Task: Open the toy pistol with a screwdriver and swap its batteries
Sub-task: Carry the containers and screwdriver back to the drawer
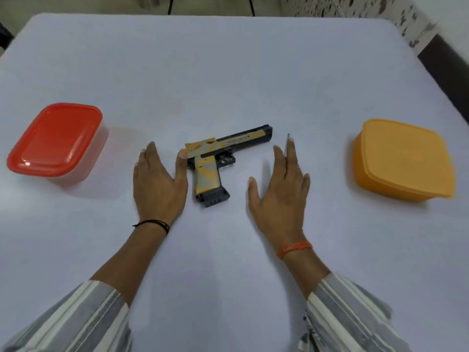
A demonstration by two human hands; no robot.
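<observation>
Head view, looking down at a pale counter (228, 72). We note the toy pistol (223, 158) lying flat on its side near the middle, barrel pointing right and slightly away, yellow-and-grey grip toward us with the dark magazine base at the near end.

Left hand (158, 184): palm down, fingers straight and together, thumb spread out to the right. The thumb tip touches the rear end of the pistol's slide; the rest of the hand lies just beside the grip, holding nothing.

Right hand (281, 191): also spread flat, fingers straight, thumb angled out toward the pistol but apart from it. A thin dark rod (287, 146) shows along the far fingers and pokes out past the fingertips; we cannot tell what it is, nor whether the fingers pinch it or merely lie over it.

Both hands sit apart, one on each side of the pistol. A black cord circles the left wrist, an orange thread the right; striped sleeves cover the forearms.

Red-lidded box (55, 141) stands well to the left, orange lidded box (401, 158) well to the right, both closed.
</observation>
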